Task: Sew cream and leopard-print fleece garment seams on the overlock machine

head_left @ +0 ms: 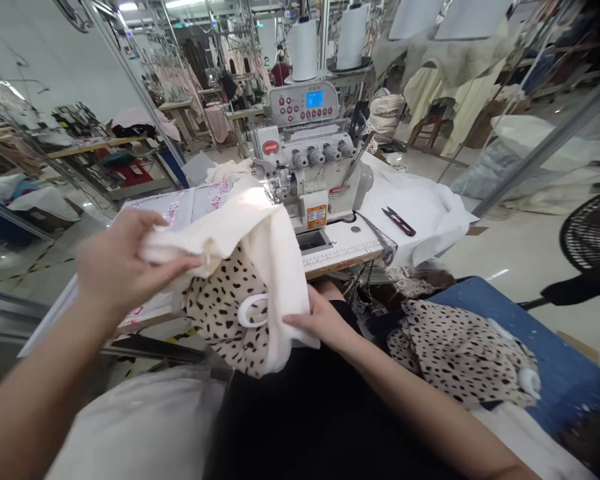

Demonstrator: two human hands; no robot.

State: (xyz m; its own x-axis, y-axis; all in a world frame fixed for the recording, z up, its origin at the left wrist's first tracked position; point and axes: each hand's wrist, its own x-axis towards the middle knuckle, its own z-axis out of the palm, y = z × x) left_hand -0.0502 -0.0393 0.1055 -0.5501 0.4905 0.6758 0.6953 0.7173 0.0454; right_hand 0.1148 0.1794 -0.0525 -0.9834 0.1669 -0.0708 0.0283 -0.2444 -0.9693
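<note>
A spotted garment (220, 307) with cream-white fabric edges and a white ring-shaped piece (253, 311) hangs between my two hands, over my lap. My left hand (125, 260), a little blurred, pinches the cream edge at the left between thumb and fingers. Lower down, my right hand (325, 317) grips the white band at the garment's right side, thumb on top; some of its fingers are hidden behind the cloth. The garment's upper part reaches up near the needle area of an overlock sewing machine (305, 160) with a lit blue display.
Thread snips (399, 222) lie on white cloth (430, 200) right of the machine. Another spotted garment (465, 347) rests on a blue surface (565, 373) at my right. A black fan (595, 233) stands at the right edge. White fabric (140, 427) bulges at lower left.
</note>
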